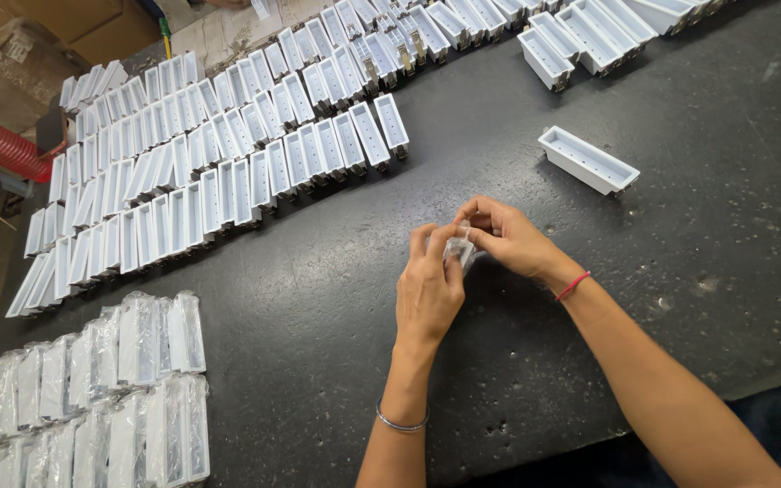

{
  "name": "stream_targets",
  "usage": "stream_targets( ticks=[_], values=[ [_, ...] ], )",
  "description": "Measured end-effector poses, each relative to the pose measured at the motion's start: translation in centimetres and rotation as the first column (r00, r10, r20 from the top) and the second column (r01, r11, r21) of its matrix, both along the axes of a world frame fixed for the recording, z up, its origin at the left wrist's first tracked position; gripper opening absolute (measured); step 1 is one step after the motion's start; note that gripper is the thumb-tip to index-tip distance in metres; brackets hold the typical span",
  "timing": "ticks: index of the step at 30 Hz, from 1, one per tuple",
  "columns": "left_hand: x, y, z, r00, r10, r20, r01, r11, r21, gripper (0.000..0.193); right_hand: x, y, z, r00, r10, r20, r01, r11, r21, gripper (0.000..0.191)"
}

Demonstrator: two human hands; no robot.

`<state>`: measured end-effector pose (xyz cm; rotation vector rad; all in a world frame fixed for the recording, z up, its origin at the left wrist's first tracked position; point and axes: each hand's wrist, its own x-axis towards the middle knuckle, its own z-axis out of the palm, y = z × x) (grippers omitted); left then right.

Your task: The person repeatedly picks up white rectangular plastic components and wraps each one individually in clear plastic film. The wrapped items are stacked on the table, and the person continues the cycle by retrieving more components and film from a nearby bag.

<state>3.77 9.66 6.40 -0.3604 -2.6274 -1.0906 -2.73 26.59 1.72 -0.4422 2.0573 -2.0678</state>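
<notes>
We've got both hands pinched on a small clear plastic bag (459,248) over the middle of the dark table (336,307): left hand (428,289) gripping from below, right hand (508,239) curled on top. One loose white tray (588,160) sits nearby, rows of trays (219,154) up left, bagged trays (101,389) lower left.

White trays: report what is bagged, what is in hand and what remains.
Done: bagged trays stacked at lower left. In hand: the left hand and right hand pinch a small clear bag. Left: rows of unbagged trays and a single tray nearby.
</notes>
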Motion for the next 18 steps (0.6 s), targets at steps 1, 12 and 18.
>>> stream_targets(
  ticks=[1, 12, 18],
  values=[
    [0.0, 0.0, 0.1, 1.000, 0.008, 0.010, -0.008, 1.000, -0.008, 0.032, 0.1, 0.0, 0.1, 1.000, 0.002, 0.003, -0.002, 1.000, 0.001, 0.019],
    [-0.2, -0.5, 0.3, 0.996, 0.070, 0.048, -0.072, 0.997, 0.037, 0.030, 1.0, 0.0, 1.8, 0.989, 0.100, 0.106, -0.093, 0.993, -0.077, 0.028],
    [0.3, -0.4, 0.3, 0.997, 0.064, 0.045, -0.066, 0.997, 0.034, 0.030, 1.0, -0.1, 1.8, 0.991, 0.081, 0.102, -0.078, 0.996, -0.035, 0.025]
  ],
)
